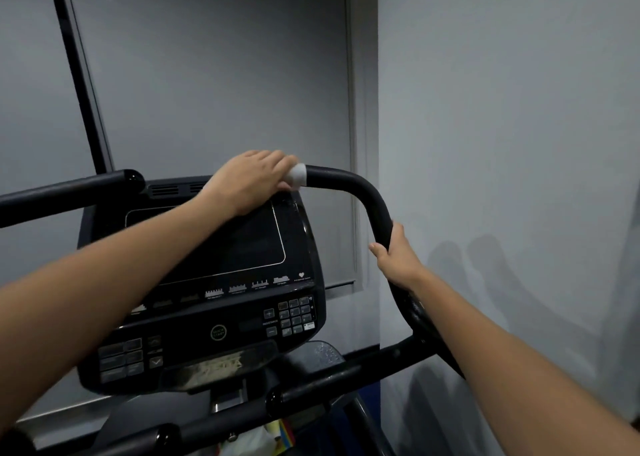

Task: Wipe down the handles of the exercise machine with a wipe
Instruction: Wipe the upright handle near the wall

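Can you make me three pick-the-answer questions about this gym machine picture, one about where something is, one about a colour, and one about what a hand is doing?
1. Where is the wipe?
A. On the top bend of the right handle
B. On the keypad
C. On the floor

2. What colour is the wipe?
A. Red
B. White
C. Green

3. What is the right hand doing?
A. Pressing a button
B. Hanging free
C. Holding the right handle lower down

Answers:
1. A, because the wipe is wrapped on the handle's top bend, under the left hand, just above the console.
2. B, because it shows white against the black handle.
3. C, because its fingers curl round the handle below the bend.
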`<state>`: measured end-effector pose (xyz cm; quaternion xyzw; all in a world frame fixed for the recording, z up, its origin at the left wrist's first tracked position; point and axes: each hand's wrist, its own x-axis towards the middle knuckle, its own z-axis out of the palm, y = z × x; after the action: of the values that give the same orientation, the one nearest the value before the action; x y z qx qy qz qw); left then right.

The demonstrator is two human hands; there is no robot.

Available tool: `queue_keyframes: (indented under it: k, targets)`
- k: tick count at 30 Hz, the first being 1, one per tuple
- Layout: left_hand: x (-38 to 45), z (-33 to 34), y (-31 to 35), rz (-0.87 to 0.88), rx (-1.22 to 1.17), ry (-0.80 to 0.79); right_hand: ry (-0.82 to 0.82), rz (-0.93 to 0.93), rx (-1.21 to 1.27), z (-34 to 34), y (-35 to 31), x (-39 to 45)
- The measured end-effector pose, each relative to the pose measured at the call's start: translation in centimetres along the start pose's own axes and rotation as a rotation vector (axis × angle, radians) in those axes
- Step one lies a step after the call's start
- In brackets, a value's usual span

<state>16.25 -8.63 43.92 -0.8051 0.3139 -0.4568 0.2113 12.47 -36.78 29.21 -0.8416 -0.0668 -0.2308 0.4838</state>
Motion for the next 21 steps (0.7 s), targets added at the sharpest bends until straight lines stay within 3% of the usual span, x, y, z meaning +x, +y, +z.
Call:
queue_keyframes:
  k: [10,13,16,21]
  targets:
    - [6.6,0.3,7.9,0.008,0.016,-0.098,0.050,-0.019,-0.007,0.3,-0.2,-0.1]
    - [8.2,1.1,10.6,0.093,0.069,-0.095,0.055,-0.045,-0.001,0.3,0.0,0.1]
    - [7.9,1.0,9.9,0.158,0.028,-0.072,0.041,-0.039,0.009,0.1,0.2,0.1]
    - [4.2,-0.3,4.9,-0.030,-0.114,-0.104,-0.003,-0.032,-0.002,-0.1,0.1,0.0]
